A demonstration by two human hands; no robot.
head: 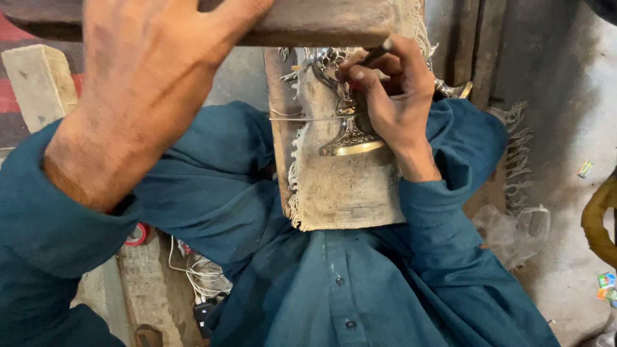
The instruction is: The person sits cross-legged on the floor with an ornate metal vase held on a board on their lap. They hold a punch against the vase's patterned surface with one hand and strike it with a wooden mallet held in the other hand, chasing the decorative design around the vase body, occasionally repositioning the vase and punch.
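Right hand (392,90) pinching a thin tool (376,54) against the brass piece (350,132) (sitting on a frayed pad (340,186)); left hand (151,77) spread flat on the beam (308,26).

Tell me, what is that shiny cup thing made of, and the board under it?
The footed piece looks like metal, probably brass: its base gleams golden yellow and the upper openwork looks silvery. The board under it looks like rough, worn wood, pale and dusty, with frayed cloth along its edge. The right hand presses a thin dark tool on the piece; its material is unclear.
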